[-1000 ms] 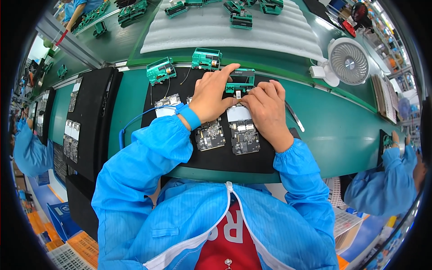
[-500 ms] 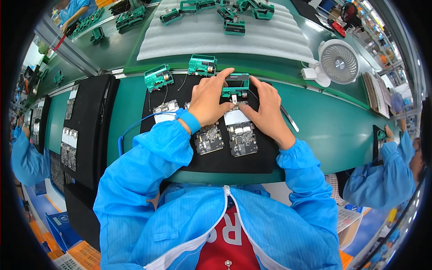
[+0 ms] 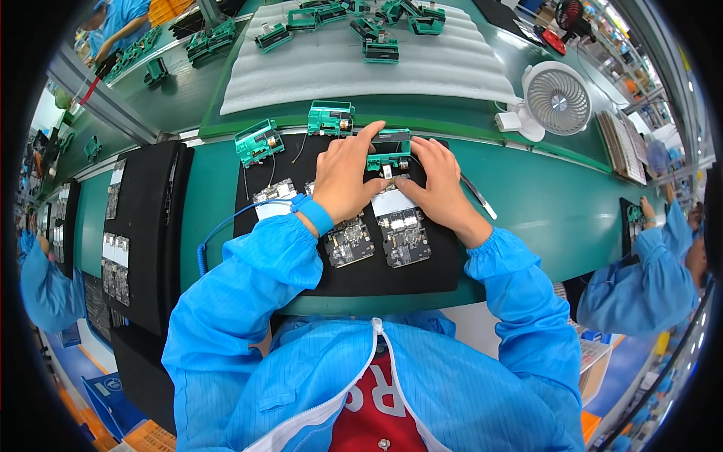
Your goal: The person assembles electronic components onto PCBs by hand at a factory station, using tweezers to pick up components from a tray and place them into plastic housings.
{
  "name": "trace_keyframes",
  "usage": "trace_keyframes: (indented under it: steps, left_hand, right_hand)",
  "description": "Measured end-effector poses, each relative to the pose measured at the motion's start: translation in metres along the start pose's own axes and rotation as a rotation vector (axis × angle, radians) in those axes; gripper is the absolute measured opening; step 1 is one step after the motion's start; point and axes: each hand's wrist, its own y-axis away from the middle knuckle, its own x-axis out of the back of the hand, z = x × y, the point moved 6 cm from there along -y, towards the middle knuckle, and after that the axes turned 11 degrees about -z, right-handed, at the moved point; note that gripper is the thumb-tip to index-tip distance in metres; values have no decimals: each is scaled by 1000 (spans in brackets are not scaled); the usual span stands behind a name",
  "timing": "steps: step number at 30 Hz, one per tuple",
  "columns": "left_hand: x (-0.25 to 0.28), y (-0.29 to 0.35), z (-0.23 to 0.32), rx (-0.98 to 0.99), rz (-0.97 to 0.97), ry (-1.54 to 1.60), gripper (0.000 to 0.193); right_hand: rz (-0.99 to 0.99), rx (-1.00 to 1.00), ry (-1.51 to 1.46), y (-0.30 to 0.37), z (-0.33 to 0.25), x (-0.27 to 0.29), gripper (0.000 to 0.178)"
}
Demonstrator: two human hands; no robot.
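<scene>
A green plastic module [image 3: 388, 146] with a dark window stands between my hands at the top of a circuit board [image 3: 405, 235] with a white label. My left hand [image 3: 343, 179] curls along the module's left side, its thumb at a small white connector strip [image 3: 388, 172]. From the right, my right hand [image 3: 443, 192] closes around the other side, thumb tip down at the board's top edge. The exact contact under both thumbs is hidden. A second circuit board [image 3: 349, 242] lies just left, partly beneath my left hand. A blue wrist strap [image 3: 313, 214] circles my left wrist.
Two more green modules [image 3: 331, 118] with wires stand behind the black mat [image 3: 301, 280]. Tweezers [image 3: 479, 197] lie right of my right hand. A white fan [image 3: 557, 99] stands at the back right; several modules rest on white foam [image 3: 301, 75]. Co-workers sit at both sides.
The whole view has shifted slightly. Both hands stay at the green module and the board's top edge, with only slight finger movement.
</scene>
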Motion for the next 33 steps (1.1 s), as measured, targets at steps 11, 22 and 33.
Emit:
trace_keyframes:
  steps: [11, 22, 33]
  left_hand:
    - [0, 1, 1, -14, 9, 5, 92]
    - [1, 5, 4, 9, 36, -49, 99]
    - [2, 16, -19, 129, 128, -158, 111]
  right_hand:
    - [14, -18, -20, -5, 3, -5, 68]
    - [35, -45, -12, -6, 7, -12, 65]
    - [8, -39, -4, -6, 2, -11, 69]
